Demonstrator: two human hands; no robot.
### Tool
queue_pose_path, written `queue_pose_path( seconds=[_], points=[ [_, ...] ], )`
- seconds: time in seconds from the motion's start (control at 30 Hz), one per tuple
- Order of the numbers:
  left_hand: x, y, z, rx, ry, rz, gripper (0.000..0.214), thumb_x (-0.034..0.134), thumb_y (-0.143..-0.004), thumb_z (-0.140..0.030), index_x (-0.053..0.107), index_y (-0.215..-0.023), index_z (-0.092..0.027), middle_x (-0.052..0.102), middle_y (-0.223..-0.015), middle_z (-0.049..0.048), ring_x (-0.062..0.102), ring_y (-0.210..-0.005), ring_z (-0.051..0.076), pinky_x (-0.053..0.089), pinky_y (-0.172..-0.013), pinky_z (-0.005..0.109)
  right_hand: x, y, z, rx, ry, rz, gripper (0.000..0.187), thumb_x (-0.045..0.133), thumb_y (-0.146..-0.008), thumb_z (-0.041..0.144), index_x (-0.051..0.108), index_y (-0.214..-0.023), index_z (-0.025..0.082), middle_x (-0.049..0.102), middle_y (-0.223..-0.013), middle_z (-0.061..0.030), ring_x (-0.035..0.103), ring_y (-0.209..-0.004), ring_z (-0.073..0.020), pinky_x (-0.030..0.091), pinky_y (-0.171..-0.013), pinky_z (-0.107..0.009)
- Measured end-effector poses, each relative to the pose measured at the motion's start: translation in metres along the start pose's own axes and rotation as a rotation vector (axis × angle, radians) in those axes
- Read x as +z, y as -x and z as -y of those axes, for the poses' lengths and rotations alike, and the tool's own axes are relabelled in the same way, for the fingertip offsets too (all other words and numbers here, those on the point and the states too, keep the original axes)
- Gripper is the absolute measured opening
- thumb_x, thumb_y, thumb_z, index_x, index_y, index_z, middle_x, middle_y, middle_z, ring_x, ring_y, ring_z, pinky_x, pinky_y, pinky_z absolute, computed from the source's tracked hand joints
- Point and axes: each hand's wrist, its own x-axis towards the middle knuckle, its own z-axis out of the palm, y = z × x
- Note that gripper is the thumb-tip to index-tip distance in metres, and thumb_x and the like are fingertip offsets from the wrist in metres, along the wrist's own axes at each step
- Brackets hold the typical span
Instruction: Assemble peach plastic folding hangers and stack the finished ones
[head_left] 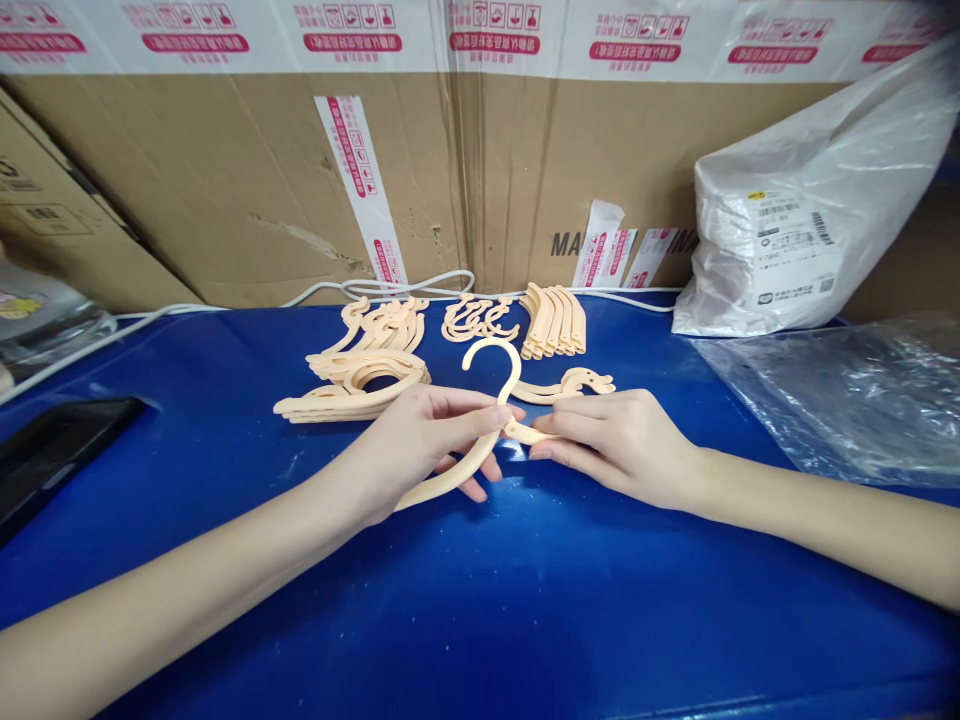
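My left hand (pixel 431 440) is closed around a peach plastic hanger piece (pixel 491 372) whose hook rises between my two hands and whose arm runs down under my left fingers. My right hand (pixel 611 440) pinches a second peach hanger part (pixel 525 433) at the joint beside the hook. Both hands hover just above the blue table (pixel 525 600). Behind them lie a stack of hanger arms (pixel 352 385), loose hooks (pixel 476 320), a bundle of curved pieces (pixel 555 320) and one single piece (pixel 574 383).
Taped cardboard boxes (pixel 465 170) wall off the back. A white cable (pixel 225 305) runs along their foot. A white plastic parcel (pixel 802 240) and clear plastic bags (pixel 847 390) sit at right. A black phone-like slab (pixel 52 450) lies at the left edge.
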Motion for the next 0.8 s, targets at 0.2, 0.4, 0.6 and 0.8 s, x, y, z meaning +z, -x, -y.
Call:
queue_pose_path(
  seconds=[0.2, 0.4, 0.6, 0.8],
  points=[
    [-0.0003, -0.0001, 0.0025, -0.001, -0.036, -0.017, 0.026, 0.064, -0.083, -0.029, 0.073, -0.102, -0.014, 0.065, -0.058, 0.0034, 0.062, -0.054, 0.013, 0.052, -0.047, 0.019, 0.0001, 0.0, 0.0002, 0.009, 0.009, 0.042, 0.038, 0.04, -0.1, 0.037, 0.069, -0.087, 0.016, 0.066, -0.072, -0.0019, 0.061, -0.063, -0.0114, 0.037, -0.055, -0.023],
    [0.0008, -0.0004, 0.0026, -0.006, -0.061, -0.024, 0.027, 0.062, -0.084, -0.029, 0.072, -0.104, -0.012, 0.064, -0.058, 0.0031, 0.06, -0.052, 0.012, 0.05, -0.046, 0.018, 0.0005, 0.0007, 0.0012, 0.028, 0.015, 0.071, 0.041, 0.038, -0.1, 0.037, 0.068, -0.079, 0.016, 0.062, -0.066, -0.0007, 0.058, -0.058, -0.0109, 0.033, -0.052, -0.024],
    [0.0021, -0.0014, 0.0031, 0.014, -0.141, -0.021, 0.026, 0.061, -0.083, -0.029, 0.072, -0.098, -0.012, 0.064, -0.064, 0.0032, 0.056, -0.05, 0.01, 0.046, -0.042, 0.017, -0.0005, 0.0007, 0.0024, 0.064, -0.075, 0.09, 0.039, 0.041, -0.099, 0.036, 0.066, -0.076, 0.016, 0.062, -0.064, 0.0004, 0.054, -0.053, -0.0089, 0.033, -0.052, -0.023],
    [0.0025, 0.0001, 0.0068, 0.058, -0.362, -0.022, 0.03, 0.05, -0.088, -0.039, 0.066, -0.083, -0.014, 0.058, -0.06, -0.0001, 0.049, -0.043, 0.01, 0.037, -0.039, 0.02, 0.0004, 0.0, 0.0006, 0.06, -0.089, 0.1, 0.037, 0.043, -0.098, 0.035, 0.067, -0.077, 0.017, 0.063, -0.066, 0.0002, 0.053, -0.053, -0.0091, 0.032, -0.052, -0.024]
  ],
)
